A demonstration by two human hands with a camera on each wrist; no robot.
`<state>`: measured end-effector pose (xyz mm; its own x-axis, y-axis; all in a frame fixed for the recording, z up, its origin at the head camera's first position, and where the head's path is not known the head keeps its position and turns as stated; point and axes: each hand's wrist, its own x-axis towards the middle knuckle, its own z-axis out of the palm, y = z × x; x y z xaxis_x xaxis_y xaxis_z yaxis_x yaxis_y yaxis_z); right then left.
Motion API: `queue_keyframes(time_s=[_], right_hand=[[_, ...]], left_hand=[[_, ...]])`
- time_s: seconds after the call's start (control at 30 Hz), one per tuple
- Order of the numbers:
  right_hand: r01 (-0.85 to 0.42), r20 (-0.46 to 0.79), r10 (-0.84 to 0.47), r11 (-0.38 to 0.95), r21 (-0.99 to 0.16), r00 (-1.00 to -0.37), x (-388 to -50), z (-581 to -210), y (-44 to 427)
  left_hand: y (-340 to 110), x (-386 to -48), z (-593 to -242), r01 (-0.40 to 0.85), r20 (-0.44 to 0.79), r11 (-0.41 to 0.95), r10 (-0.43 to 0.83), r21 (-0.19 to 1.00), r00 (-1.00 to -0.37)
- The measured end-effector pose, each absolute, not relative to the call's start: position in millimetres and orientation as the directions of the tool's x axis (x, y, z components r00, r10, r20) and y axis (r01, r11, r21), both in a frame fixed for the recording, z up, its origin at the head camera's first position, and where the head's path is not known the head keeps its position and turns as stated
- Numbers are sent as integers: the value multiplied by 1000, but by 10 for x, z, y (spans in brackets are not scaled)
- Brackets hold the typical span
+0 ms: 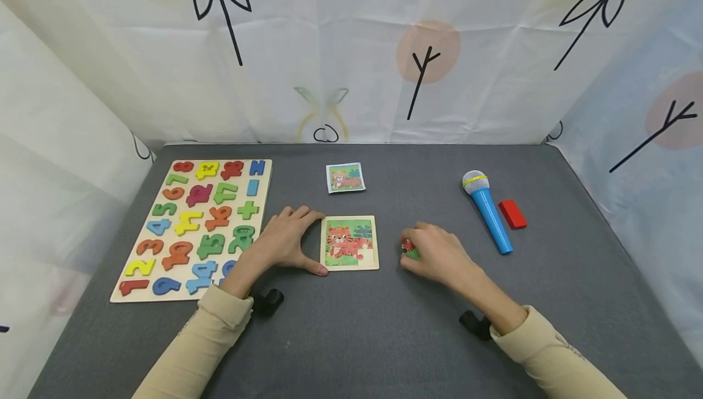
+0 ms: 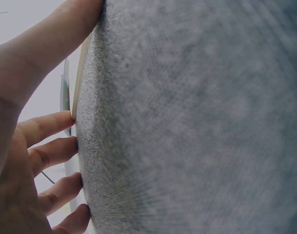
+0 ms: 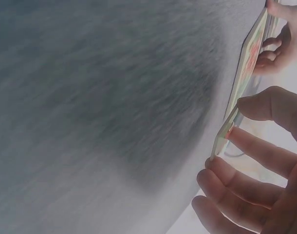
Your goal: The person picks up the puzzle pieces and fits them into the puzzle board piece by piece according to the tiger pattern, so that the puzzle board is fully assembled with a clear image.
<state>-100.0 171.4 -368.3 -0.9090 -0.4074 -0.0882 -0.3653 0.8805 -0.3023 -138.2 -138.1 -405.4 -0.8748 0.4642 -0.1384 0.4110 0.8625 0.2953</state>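
A small wooden tiger jigsaw puzzle (image 1: 349, 243) lies flat in the middle of the table, with a bare pale patch at the lower right of its picture. My left hand (image 1: 285, 240) rests at its left side, thumb at the lower left corner and fingers spread near the upper edge. To the right of the board, my right hand (image 1: 436, 254) pinches a red and green puzzle piece (image 1: 410, 252) between thumb and fingertips. In the right wrist view the thin piece (image 3: 222, 140) stands tilted, mostly edge-on. Above the board lies a small tiger picture card (image 1: 345, 178).
A wooden number board (image 1: 183, 249) with several coloured numerals fills the left of the table, partly behind my left forearm. On the right lie a blue toy microphone (image 1: 489, 213) and a red block (image 1: 513, 214). White printed cloth (image 1: 351, 51) hangs behind the table.
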Motion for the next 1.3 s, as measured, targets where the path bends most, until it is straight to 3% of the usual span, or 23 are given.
queue_keyframes(time_s=[0.67,0.87,1.3], right_hand=[[-469,-88,-511,835,-289,-855,-1070,-3771,1107],[-504,-40,-534,818,-278,-845,-1050,-3816,1055],[-485,-63,-517,833,-266,-854,-1037,-3784,1083]], left_hand=[[-1370,-1377,-4038,413,-135,863,464,293,-875],[-1371,-1374,-4041,413,-135,863,465,293,-875],[-1377,-1378,-4052,418,-126,861,467,290,-875]])
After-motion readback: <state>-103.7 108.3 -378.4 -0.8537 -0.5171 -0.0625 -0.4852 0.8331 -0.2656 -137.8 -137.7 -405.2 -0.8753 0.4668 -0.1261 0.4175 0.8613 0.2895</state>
